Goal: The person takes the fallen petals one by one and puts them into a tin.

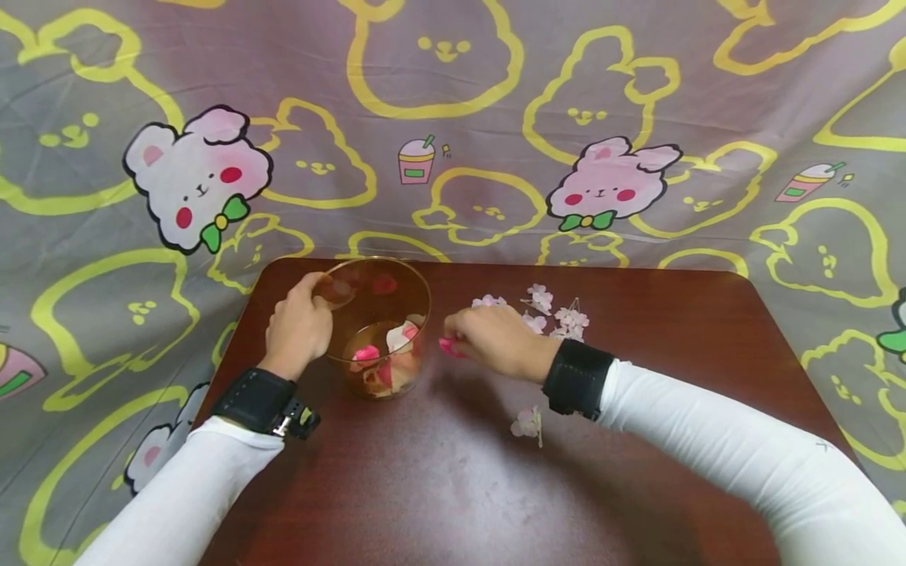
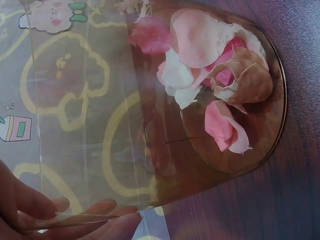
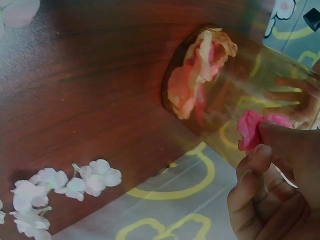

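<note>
A clear amber vase (image 1: 385, 377) stands upright on the table, with pink, white and tan petals (image 2: 197, 42) gathered at its bottom. My left hand (image 1: 300, 324) grips the vase at its rim from the left, thumb and fingers on either side of the thin wall. Just right of the vase, my right hand (image 1: 499, 338) pinches a bright pink petal (image 3: 251, 127) between thumb and fingertips. In the right wrist view, that petal overlaps the vase's upper wall. Beyond my right hand lie several pale pink blossoms (image 1: 572, 321), partly hidden by it.
One single pale blossom (image 1: 527, 423) lies nearer the front, below my right forearm. The dark red-brown wooden table (image 1: 425, 503) has a rounded far edge. Right behind it hangs a grey cloth (image 1: 488, 141) with yellow cartoon outlines.
</note>
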{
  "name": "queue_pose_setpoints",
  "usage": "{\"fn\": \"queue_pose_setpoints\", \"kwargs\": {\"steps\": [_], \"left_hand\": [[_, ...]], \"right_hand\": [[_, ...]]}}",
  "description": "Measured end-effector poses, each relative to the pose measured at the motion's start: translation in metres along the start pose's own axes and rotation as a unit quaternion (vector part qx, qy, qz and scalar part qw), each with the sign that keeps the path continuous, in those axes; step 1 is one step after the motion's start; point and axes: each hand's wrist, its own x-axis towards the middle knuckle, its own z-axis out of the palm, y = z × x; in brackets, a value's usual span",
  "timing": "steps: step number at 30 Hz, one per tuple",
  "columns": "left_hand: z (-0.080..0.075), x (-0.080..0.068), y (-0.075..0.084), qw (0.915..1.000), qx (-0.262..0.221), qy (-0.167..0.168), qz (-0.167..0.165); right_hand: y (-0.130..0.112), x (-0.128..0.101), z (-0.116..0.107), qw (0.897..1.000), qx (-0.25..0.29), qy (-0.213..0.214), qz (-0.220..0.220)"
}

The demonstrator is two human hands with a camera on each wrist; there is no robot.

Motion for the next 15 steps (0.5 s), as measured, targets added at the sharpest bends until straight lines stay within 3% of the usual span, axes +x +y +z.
{"fn": "queue_pose_setpoints", "kwargs": {"steps": [15], "left_hand": [[0.0,0.001,0.001,1.0,0.004,0.0,-0.004]], "right_hand": [[-0.008,0.01,-0.019,1.0,-0.005,0.025,0.001]]}}
